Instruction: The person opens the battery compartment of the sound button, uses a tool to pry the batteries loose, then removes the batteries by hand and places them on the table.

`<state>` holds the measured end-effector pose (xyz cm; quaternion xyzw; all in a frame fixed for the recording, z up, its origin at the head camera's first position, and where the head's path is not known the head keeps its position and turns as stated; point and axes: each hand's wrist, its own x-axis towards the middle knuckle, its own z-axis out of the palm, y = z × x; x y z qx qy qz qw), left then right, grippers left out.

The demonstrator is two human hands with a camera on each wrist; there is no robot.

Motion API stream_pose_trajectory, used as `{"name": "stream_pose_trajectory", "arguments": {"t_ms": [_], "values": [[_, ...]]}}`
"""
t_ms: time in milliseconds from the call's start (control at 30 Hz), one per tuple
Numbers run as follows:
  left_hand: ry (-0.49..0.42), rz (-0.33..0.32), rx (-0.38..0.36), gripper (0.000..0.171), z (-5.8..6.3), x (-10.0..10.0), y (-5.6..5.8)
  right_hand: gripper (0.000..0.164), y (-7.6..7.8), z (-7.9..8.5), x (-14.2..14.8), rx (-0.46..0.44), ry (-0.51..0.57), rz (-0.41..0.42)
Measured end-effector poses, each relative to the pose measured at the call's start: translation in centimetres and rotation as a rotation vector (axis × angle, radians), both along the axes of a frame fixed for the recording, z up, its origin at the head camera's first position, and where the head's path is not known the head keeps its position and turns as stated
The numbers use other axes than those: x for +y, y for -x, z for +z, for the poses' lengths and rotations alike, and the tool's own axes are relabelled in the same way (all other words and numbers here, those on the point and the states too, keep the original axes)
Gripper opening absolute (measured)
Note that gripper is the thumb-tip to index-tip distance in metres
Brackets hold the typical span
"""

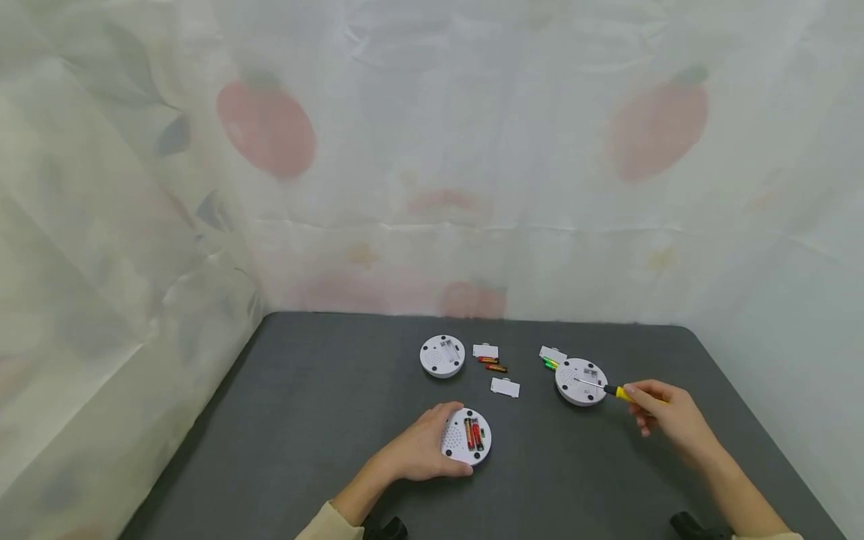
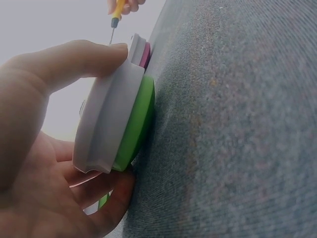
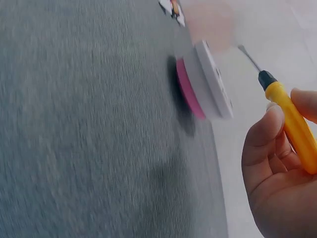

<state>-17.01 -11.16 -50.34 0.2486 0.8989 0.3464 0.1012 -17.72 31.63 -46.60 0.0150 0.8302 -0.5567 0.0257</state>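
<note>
In the head view my left hand (image 1: 425, 446) grips a round white device (image 1: 482, 448) by its rim, thumb on the near side. Red batteries (image 1: 474, 434) lie in its uncovered compartment. The left wrist view shows this device's green underside (image 2: 137, 124) facing the table. My right hand (image 1: 668, 416) holds a screwdriver (image 3: 292, 124) with a yellow handle and black collar. Its metal shaft overlaps a second white device (image 1: 572, 373) in the head view, but the tip stands apart from the pink-bottomed device (image 3: 203, 84) in the right wrist view.
A third white device (image 1: 432, 358) with an uncovered compartment stands farther back. Near it lie white covers (image 1: 505, 387) and orange-brown batteries (image 1: 496, 368). Green batteries (image 1: 550, 364) and another cover (image 1: 553, 353) lie beside the right device. Patterned curtain (image 1: 432, 150) borders the dark table (image 1: 304, 420).
</note>
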Motion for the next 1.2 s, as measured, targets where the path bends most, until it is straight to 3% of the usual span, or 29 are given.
{"name": "stream_pose_trajectory", "arguments": {"t_ms": [267,433,700,933,1200], "values": [[0.004,-0.003,0.007,0.095,-0.1,-0.1,0.1,0.039,0.5,-0.9,2.6,0.057,0.062,-0.129],[0.005,-0.001,0.011,0.095,0.0,0.0,0.1,0.035,1.0,-1.6,4.1,0.110,0.027,-0.188],[0.014,0.001,0.016,0.096,-0.1,0.0,0.1,0.055,1.8,-2.8,4.9,0.117,-0.229,-0.259],[0.016,-0.003,0.026,0.095,-0.2,-0.1,0.0,0.045,2.7,-3.6,4.9,0.143,-0.535,-0.259],[0.008,0.000,0.022,0.095,0.0,-0.1,-0.1,0.034,3.8,-3.3,3.9,0.134,-0.671,-0.219]]}}
